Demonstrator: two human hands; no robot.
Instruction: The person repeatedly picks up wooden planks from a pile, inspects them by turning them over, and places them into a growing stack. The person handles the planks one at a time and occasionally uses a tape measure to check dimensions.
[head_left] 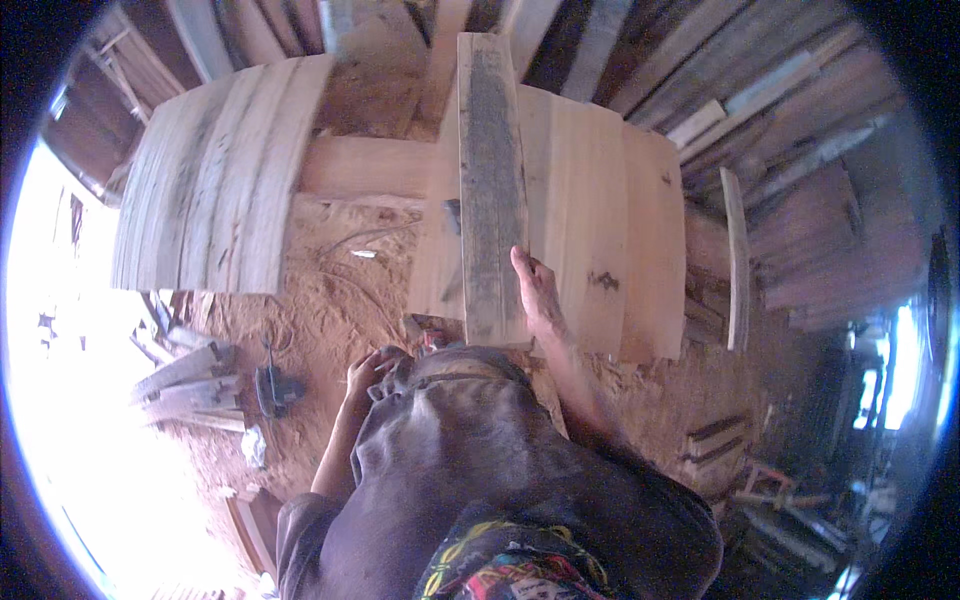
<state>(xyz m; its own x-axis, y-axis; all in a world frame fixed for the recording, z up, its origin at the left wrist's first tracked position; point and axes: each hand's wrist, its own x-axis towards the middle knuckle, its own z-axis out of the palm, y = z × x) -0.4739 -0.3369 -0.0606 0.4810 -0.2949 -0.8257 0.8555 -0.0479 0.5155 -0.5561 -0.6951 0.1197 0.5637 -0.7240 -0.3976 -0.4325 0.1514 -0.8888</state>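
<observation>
In front of the person's body, a long plank [492,190] with a dark, stained face lies pointing away, its near end close to the waist of the brown-grey shirt [440,420]. It crosses the left part of a wide pale wooden panel [605,230]. The right hand [540,295] is partly closed on the plank's right edge near that end, the thumb against the edge. The left hand [378,366] is by the shirt's left side with its fingers bent; the view is dim and soft there, so I cannot tell whether it has hold of anything.

To the left sits another pale panel [220,180], streaked with dark lines, and a flat board [365,168] shows between the two panels. Sawdust [335,260] covers the ground below, where a dark tool [275,388] lies near some wood offcuts [190,385]. A narrow strip of wood [737,260] is right of the wide panel.
</observation>
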